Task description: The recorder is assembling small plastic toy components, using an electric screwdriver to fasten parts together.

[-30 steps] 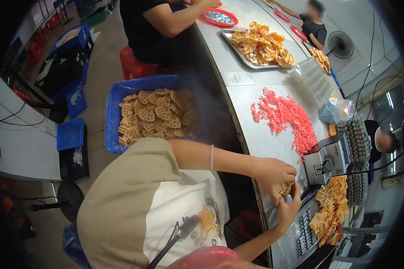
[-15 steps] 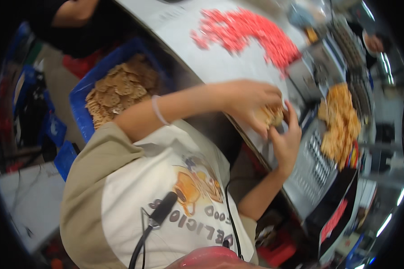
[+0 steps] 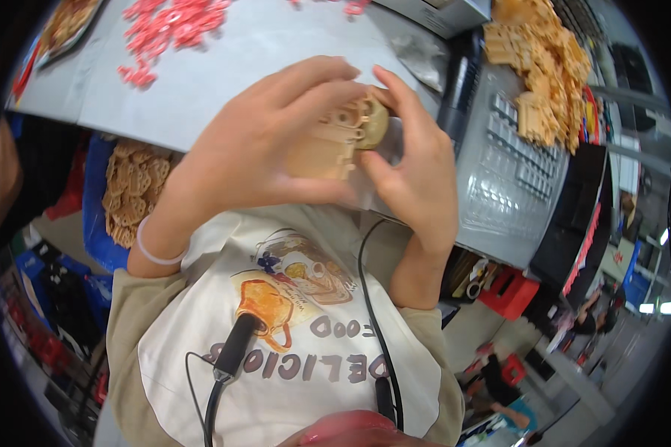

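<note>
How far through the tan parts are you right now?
Done: nothing finished can be singled out. In hand: left hand and right hand together grip a tan plastic lattice piece. Left: a heap of tan pieces on the grey tray, more in the blue crate.

Both hands (image 3: 335, 149) have lifted the tan plastic piece (image 3: 339, 141), seemingly chestward.

Small factory assembly workshop. Grey work surface (image 3: 224, 67) beyond fingers (image 3: 328, 74), strewn with red plastic parts (image 3: 168, 22); heap of tan moulded pieces (image 3: 544, 67) right of fingers above clear blister tray (image 3: 507, 179); blue crate (image 3: 97, 223) of tan pieces lower left.
</note>
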### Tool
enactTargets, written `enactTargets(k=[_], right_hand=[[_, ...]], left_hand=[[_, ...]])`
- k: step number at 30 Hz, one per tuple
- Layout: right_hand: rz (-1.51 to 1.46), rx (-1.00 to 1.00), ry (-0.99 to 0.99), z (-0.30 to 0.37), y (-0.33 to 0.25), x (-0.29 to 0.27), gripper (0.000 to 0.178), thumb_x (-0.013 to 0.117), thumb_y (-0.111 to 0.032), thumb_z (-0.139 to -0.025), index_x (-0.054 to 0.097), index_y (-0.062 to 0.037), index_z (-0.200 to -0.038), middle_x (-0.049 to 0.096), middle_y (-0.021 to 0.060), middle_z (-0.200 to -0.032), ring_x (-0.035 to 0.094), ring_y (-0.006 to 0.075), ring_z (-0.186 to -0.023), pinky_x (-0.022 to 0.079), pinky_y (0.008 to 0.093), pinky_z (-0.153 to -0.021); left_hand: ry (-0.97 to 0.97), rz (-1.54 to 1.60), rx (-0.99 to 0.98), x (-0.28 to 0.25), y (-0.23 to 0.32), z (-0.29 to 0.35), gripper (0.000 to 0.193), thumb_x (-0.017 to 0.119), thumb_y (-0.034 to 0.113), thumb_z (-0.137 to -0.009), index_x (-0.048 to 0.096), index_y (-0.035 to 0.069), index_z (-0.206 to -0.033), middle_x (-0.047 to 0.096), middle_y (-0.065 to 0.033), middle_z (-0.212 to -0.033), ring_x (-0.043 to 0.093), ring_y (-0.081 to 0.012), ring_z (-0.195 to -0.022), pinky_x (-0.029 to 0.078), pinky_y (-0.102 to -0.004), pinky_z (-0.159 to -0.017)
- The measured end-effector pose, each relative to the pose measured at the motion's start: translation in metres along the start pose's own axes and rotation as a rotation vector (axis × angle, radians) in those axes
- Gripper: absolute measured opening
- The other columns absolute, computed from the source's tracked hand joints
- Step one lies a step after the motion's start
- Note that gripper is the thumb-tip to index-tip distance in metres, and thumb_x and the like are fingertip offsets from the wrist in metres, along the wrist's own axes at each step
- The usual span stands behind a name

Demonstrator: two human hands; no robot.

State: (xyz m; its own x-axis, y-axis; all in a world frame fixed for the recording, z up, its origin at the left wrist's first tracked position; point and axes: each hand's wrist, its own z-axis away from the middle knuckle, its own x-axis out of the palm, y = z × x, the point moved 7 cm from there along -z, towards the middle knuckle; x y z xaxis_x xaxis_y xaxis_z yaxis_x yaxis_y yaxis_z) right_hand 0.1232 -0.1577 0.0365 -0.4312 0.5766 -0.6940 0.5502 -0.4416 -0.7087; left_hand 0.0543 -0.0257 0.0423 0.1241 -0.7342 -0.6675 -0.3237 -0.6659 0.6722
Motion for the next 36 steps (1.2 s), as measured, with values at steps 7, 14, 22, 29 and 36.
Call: enactTargets(k=[7,14,22,29,36], right_hand=[[0.081,-0.112,0.036,0.014,-0.010,-0.023,0.064,0.068,0.002,-0.072,0.048,-0.0027,-0.133,0.062,0.0184,-0.107,0.060,0.0352,-0.107,0.048,0.0417,-0.090],[0.423,0.507,0.394,0.078,0.112,-0.144,0.031,0.069,-0.008,-0.083,0.066,-0.0062,-0.114,0.054,0.0098,-0.110,0.058,0.0220,-0.084,0.049,0.0336,-0.078],[0.507,0.575,0.587,0.091,0.123,-0.150,0.029,0.074,-0.012,-0.081,0.067,-0.0065,-0.109,0.052,0.0049,-0.093,0.050,0.0146,-0.072,0.047,0.0292,-0.070],[0.401,0.557,0.666,0.090,0.128,-0.153,0.031,0.076,-0.003,-0.077,0.066,-0.0018,-0.106,0.062,0.0061,-0.087,0.053,0.0124,-0.072,0.048,0.0270,-0.070],[-0.135,0.224,0.721,0.051,0.056,-0.127,0.028,0.071,0.007,-0.077,0.067,0.0035,-0.104,0.068,0.0064,-0.097,0.060,0.0116,-0.085,0.049,0.0232,-0.071]], left_hand=[[-0.114,0.164,-0.037,0.007,-0.009,-0.005,0.089,0.088,0.041,-0.060,0.055,-0.001,-0.131,0.047,-0.0201,-0.139,0.049,-0.0338,-0.129,0.043,-0.0425,-0.104],[-0.078,0.158,-0.015,0.005,-0.007,-0.015,0.081,0.088,0.036,-0.058,0.059,0.002,-0.125,0.052,-0.0183,-0.133,0.054,-0.0346,-0.123,0.050,-0.0414,-0.096],[-0.077,0.194,-0.027,0.007,-0.015,-0.018,0.089,0.090,0.043,-0.056,0.057,-0.001,-0.127,0.050,-0.0208,-0.135,0.047,-0.0354,-0.131,0.049,-0.0438,-0.100],[-0.057,0.201,-0.067,0.005,-0.018,-0.014,0.096,0.090,0.042,-0.055,0.053,-0.002,-0.131,0.051,-0.0209,-0.136,0.046,-0.0366,-0.131,0.046,-0.0445,-0.103],[-0.130,0.243,-0.049,0.007,-0.021,-0.024,0.118,0.093,0.042,-0.053,0.035,-0.005,-0.145,0.049,-0.0228,-0.139,0.048,-0.0323,-0.130,0.040,-0.0413,-0.107]])
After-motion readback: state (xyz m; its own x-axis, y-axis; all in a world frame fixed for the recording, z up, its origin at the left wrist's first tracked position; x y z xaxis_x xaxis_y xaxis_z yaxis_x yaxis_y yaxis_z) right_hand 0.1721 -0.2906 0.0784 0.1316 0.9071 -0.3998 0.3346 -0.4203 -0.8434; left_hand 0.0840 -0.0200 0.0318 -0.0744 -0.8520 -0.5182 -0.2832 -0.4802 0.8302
